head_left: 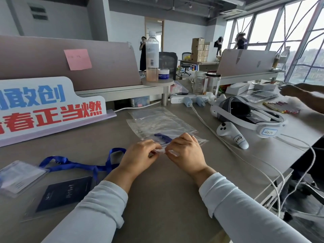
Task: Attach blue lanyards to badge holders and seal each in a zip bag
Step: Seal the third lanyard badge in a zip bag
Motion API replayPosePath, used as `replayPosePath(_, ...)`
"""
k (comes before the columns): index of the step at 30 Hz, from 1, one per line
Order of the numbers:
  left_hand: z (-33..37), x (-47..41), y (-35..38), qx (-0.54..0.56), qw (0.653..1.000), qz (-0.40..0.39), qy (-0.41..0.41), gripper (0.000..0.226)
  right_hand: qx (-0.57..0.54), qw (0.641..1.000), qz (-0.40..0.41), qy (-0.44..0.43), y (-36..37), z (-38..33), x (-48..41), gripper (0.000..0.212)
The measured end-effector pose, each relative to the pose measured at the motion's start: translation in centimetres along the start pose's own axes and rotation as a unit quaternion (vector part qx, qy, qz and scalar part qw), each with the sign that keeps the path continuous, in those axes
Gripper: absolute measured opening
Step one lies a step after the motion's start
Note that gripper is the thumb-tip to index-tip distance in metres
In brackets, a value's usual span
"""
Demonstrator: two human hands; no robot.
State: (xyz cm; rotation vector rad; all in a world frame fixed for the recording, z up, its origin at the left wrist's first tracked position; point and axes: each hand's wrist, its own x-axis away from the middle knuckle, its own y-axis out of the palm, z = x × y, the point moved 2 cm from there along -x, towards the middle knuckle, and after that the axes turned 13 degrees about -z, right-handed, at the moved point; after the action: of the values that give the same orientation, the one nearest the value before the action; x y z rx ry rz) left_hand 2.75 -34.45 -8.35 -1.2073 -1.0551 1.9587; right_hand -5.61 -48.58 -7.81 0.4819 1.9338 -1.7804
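Observation:
A clear zip bag [163,128] lies on the grey desk with a blue lanyard [162,137] showing through it. My left hand [140,154] and my right hand [186,151] meet at the bag's near edge, and the fingertips of both pinch that edge. A second clear bag [149,114] lies just behind. A loose blue lanyard [82,164] curls on the desk to the left. Beside it lie a clear badge holder [19,176] with a card and a dark badge holder [65,192].
A white VR headset [245,114] and its controller [231,135] sit to the right, with cables trailing over the desk edge. A red-and-blue sign [47,106] stands at the left. A bottle [152,57] and power strip [189,99] are behind. Another person's hand [294,92] reaches in at far right.

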Motion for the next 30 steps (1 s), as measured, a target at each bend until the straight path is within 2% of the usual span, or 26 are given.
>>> replayPosePath(9, 0.5, 0.1, -0.5, -0.055, 0.997, 0.034, 0.034, 0.011, 0.053, 0.994, 0.084, -0.033, 0.6, 0.1, 0.1, 0.013)
replayPosePath(12, 0.6, 0.1, -0.6, -0.075, 0.995, 0.052, 0.046, 0.018, 0.065, 0.990, 0.115, -0.052, 0.8, 0.0, 0.1, 0.005)
replayPosePath(16, 1.0, 0.2, -1.0, -0.099, 0.991, 0.078, 0.054, 0.030, 0.072, 0.983, 0.152, -0.072, 0.6, -0.3, 0.1, 0.009)
replayPosePath(24, 1.0, 0.0, -0.7, -0.097, 0.990, 0.083, 0.055, 0.027, 0.037, 0.991, 0.125, -0.024, 0.8, -0.2, 0.0, 0.012)
replayPosePath(30, 0.7, 0.0, -0.6, -0.097, 0.991, 0.080, 0.052, 0.028, 0.035, 0.989, 0.138, -0.046, 0.5, -0.3, 0.0, 0.004)
